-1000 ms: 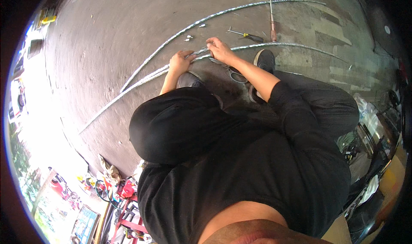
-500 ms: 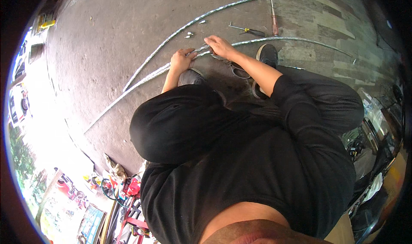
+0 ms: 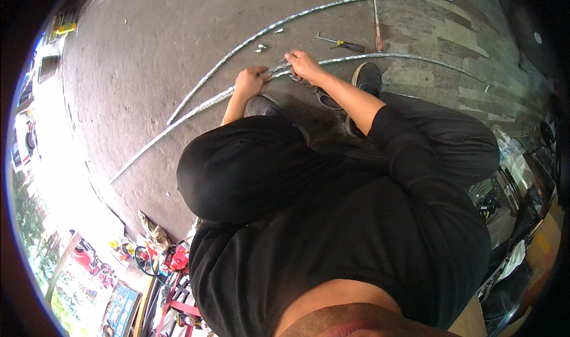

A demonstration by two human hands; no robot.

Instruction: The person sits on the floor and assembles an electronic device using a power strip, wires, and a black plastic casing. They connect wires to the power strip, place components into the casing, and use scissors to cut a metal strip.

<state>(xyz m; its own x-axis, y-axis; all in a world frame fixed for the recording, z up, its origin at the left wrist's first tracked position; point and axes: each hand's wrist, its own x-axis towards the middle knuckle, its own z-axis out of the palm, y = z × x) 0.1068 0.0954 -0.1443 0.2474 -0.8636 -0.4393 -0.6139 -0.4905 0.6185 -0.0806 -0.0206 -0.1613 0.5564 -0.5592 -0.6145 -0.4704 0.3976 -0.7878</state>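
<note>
A long silvery segmented strip (image 3: 350,58), chain-like in look, lies curved across the floor in front of my feet. Its left part looks doubled, with two lengths side by side. My left hand (image 3: 250,82) is closed on it, the fingertips pressed to the segments. Just to the right, my right hand (image 3: 303,67) is bent over the same strip with curled fingers. Something small and dark shows at those fingers, too small to name. Beyond my hands, a second silvery strip (image 3: 237,47) arcs from lower left to upper right.
Beyond my right hand lie a screwdriver with a reddish handle (image 3: 379,37) and a bent-shaft tool with a black-and-yellow handle (image 3: 350,45). Small silvery pieces (image 3: 260,48) sit between the strips. Clutter (image 3: 178,260) stands at lower left; bags and dark parts (image 3: 510,188) are at right.
The view has shifted slightly. My right hand has turned a little over the strip, while my left hand keeps its place on it.
</note>
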